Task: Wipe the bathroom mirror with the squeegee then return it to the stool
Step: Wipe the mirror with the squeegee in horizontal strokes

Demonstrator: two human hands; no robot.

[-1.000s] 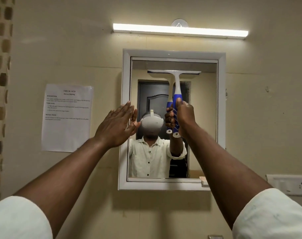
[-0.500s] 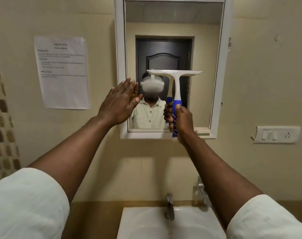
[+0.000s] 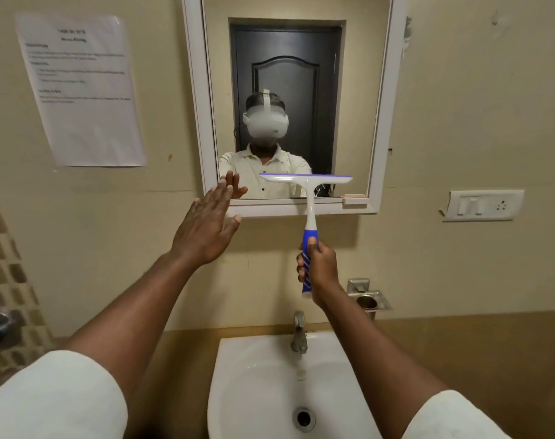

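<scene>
A white-framed mirror (image 3: 379,128) hangs on the beige wall above the sink. My right hand (image 3: 322,269) is closed around the blue grip of the squeegee (image 3: 308,198). Its white blade lies level across the lowest part of the glass, just above the bottom frame. My left hand (image 3: 208,228) is flat and open, fingers apart, at the mirror's lower left corner, holding nothing. The stool is out of sight.
A white sink (image 3: 254,384) with a metal tap (image 3: 298,334) sits directly below my arms. A steel holder (image 3: 368,297) is fixed to the wall at the right, a switch plate (image 3: 482,204) further right. A printed sheet (image 3: 79,90) is taped left of the mirror.
The squeegee has been drawn down the glass from near the top to the bottom edge. My left hand dropped along the frame's left side, and the view tilted down to the sink.
</scene>
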